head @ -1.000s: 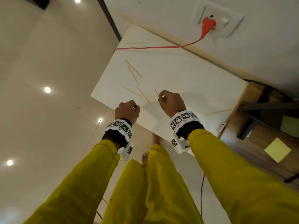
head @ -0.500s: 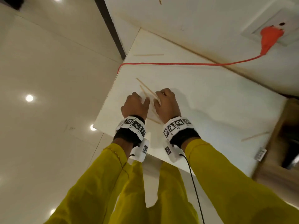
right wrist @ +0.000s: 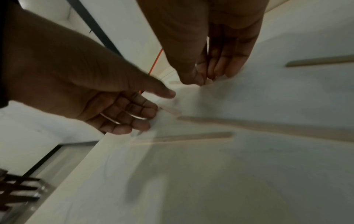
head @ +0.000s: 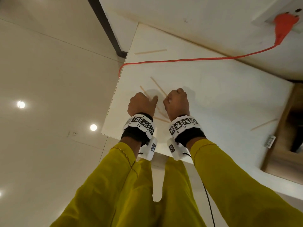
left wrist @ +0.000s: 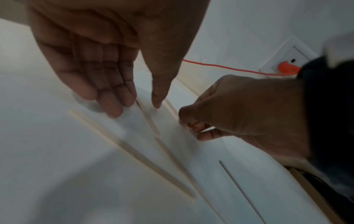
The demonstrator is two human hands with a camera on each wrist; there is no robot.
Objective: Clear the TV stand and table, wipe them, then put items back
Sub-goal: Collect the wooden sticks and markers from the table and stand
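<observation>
Several thin wooden sticks lie on the white table [head: 221,95]. My right hand [head: 173,99] pinches the near end of one long stick [head: 158,86] between thumb and fingertips [right wrist: 199,78]. My left hand [head: 142,100] hovers just left of it, fingers relaxed and pointing down and thumb out. Its fingertips [left wrist: 114,109] are at another stick [left wrist: 147,119] but hold nothing. Another stick [head: 144,91] runs under the left hand. One more stick [head: 161,119] lies between my wrists.
An orange cable [head: 180,60] crosses the table from a plug [head: 285,23] in the wall socket. One stick [head: 150,51] lies at the far left corner, another [head: 264,124] near the right edge. A wooden stand [head: 291,120] adjoins at right. Glossy floor lies left.
Both hands have moved from the table's front edge inward and come together over the cluster of sticks. The view has closed in on the table.
</observation>
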